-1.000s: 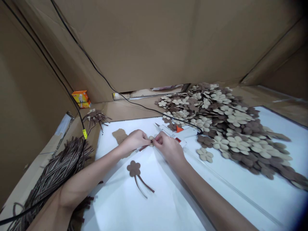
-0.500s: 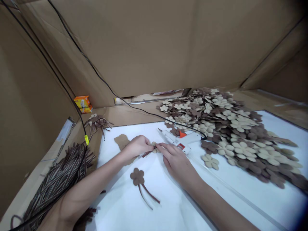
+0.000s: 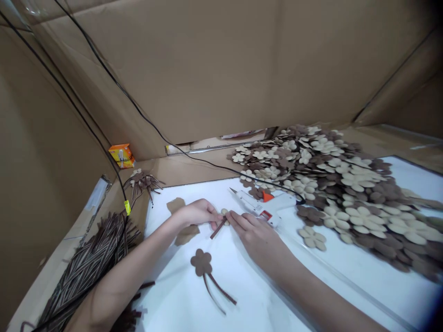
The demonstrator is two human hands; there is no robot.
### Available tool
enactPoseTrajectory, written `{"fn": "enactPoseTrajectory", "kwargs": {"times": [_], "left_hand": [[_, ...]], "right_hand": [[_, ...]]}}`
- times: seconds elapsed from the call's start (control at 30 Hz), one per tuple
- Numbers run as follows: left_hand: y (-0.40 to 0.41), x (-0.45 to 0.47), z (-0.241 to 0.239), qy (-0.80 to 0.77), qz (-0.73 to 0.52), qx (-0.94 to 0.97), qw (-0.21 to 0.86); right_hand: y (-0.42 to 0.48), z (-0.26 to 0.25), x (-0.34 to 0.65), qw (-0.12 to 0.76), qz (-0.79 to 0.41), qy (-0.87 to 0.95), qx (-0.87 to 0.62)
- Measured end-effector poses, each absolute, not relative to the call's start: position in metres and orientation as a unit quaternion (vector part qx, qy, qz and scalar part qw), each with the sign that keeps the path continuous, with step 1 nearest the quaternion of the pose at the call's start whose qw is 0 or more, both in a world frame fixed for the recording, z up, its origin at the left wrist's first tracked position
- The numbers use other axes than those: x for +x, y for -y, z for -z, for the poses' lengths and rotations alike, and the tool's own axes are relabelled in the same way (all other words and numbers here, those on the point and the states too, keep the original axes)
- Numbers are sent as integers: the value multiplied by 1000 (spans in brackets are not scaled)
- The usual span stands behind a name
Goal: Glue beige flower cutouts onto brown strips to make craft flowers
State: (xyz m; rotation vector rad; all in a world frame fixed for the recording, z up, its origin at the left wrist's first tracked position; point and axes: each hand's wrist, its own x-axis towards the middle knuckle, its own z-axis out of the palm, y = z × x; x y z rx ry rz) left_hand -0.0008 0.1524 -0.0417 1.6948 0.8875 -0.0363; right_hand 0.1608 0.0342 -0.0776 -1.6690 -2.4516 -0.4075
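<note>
Between my fingertips, over the white board, is a small beige felt flower [image 3: 224,212], mostly covered by the fingers. A brown strip [image 3: 218,229] lies across it and sticks out toward me. My left hand [image 3: 200,213] pinches the flower's left side. From the right, the closed fingers of my right hand [image 3: 252,230] hold it at the strip's upper end. Nearer me, a brown felt flower [image 3: 201,262] with two thin strips trailing from it lies flat on the board. A white glue gun [image 3: 258,203] with an orange trigger rests just beyond my right hand.
A large heap of beige and brown felt flowers [image 3: 332,175] spreads over the right side. Bundled brown strips [image 3: 93,263] lie at left, under my left forearm. A cardboard scrap [image 3: 176,205], an orange box [image 3: 122,155] and a black cable [image 3: 145,117] are also around; cardboard walls enclose the board.
The brown strip now shows more fully, slanting out from the small flower between my hands. My left fingers have shifted slightly. The whole view has moved a little.
</note>
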Motion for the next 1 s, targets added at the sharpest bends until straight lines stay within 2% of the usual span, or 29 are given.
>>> {"fn": "enactPoseTrajectory", "kwargs": {"times": [0.33, 0.7, 0.9, 1.0], "left_hand": [[-154, -5, 28, -342, 109, 704, 612], [-155, -6, 27, -344, 163, 729, 568], [-153, -14, 4, -387, 155, 797, 438], [-151, -17, -1, -422, 79, 834, 348]], "right_hand": [[-30, 80, 168, 131, 64, 810, -568], [-31, 81, 175, 125, 60, 830, -541], [-29, 79, 173, 129, 49, 822, -552], [-30, 78, 173, 131, 43, 820, -555]]}}
